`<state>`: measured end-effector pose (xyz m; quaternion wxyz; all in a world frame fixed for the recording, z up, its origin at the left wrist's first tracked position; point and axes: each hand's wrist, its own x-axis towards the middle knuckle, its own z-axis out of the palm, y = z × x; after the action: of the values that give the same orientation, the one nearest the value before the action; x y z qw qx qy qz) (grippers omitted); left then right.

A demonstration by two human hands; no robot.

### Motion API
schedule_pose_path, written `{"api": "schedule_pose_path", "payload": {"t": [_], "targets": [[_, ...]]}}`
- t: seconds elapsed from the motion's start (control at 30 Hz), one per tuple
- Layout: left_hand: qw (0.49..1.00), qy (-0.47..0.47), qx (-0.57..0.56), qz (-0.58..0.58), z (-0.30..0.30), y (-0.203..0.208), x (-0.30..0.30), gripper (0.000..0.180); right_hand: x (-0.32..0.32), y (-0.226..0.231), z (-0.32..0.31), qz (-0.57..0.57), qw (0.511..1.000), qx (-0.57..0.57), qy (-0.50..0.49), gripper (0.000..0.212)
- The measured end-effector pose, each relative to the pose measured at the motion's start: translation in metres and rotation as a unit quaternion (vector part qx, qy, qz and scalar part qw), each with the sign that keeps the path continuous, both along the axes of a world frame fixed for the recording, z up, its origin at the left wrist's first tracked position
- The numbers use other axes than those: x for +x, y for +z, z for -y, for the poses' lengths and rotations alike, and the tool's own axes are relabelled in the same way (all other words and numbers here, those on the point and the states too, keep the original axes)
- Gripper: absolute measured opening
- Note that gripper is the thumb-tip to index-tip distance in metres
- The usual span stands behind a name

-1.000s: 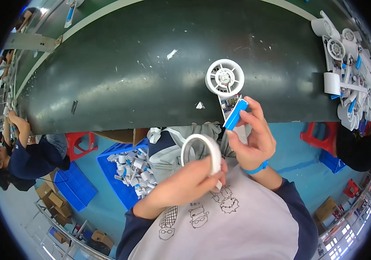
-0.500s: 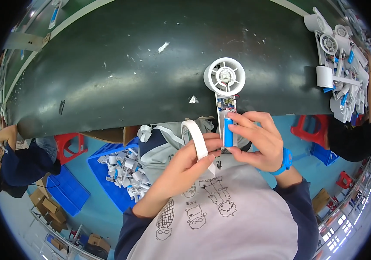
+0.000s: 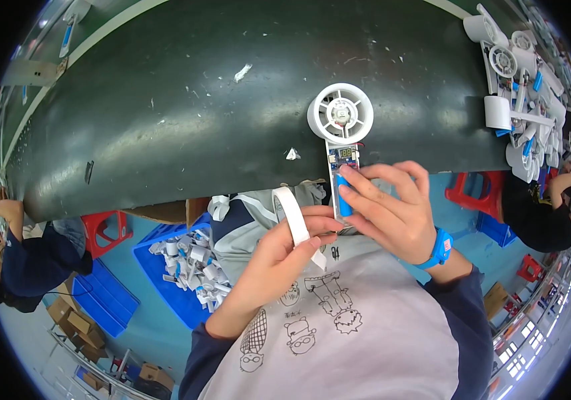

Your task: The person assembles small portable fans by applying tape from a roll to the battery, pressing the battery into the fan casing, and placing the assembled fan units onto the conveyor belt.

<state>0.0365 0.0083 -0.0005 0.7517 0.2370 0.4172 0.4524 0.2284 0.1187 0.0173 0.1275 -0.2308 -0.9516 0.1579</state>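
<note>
A white handheld fan (image 3: 341,115) juts over the table's near edge, its round head up and its handle pointing towards me. In the handle sit a small blue circuit board (image 3: 345,155) with a display and a blue cylindrical battery (image 3: 345,203). My right hand (image 3: 399,213) is closed about the battery, fingertips on its upper part and thumb by its lower end. My left hand (image 3: 269,260) grips a white tape roll (image 3: 290,213) between thumb and fingers; a loose tape end hangs below. Its other fingertips reach behind the handle's lower end, their contact partly hidden.
On the dark green table (image 3: 199,140) lie white scraps (image 3: 243,73) and a small black piece (image 3: 89,171). White fan units (image 3: 525,100) pile up at right. A blue crate (image 3: 155,267) of white parts stands at lower left. People sit at both sides, near red stools (image 3: 475,192).
My right thumb has moved up from beneath the battery to beside its lower end. The fan has shifted slightly left and up in the picture, with the whole view. My left hand keeps the tape roll.
</note>
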Motion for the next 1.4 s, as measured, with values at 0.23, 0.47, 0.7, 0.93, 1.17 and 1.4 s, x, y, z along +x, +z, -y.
{"api": "schedule_pose_path", "payload": {"t": [0.23, 0.47, 0.7, 0.93, 1.17, 1.4], "targets": [[1.000, -0.014, -0.008, -0.022, -0.005, 0.001, 0.000, 0.030, -0.009, -0.011, 0.012, -0.236, 0.898, -0.285, -0.238, 0.062], [1.000, -0.017, -0.002, 0.006, -0.008, 0.007, -0.004, 0.029, -0.023, -0.026, 0.011, -0.273, 0.746, -0.558, -0.239, 0.049], [0.996, -0.074, 0.049, 0.018, -0.003, 0.009, -0.017, 0.022, -0.084, -0.047, -0.126, -0.313, 0.800, -0.490, -0.146, 0.045], [0.995, -0.006, 0.091, 0.038, -0.025, 0.024, -0.028, 0.021, -0.218, -0.055, -0.313, -0.055, 0.956, -0.015, -0.286, 0.042], [0.971, 0.045, 0.052, 0.230, -0.050, 0.047, -0.058, 0.029, -0.155, 0.039, -0.089, -0.181, 0.806, -0.541, 0.160, 0.038], [0.866, -0.300, 0.400, 0.020, -0.055, 0.066, -0.045, 0.011, -0.106, 0.081, -0.043, -0.286, 0.648, -0.706, 0.013, 0.022]]}}
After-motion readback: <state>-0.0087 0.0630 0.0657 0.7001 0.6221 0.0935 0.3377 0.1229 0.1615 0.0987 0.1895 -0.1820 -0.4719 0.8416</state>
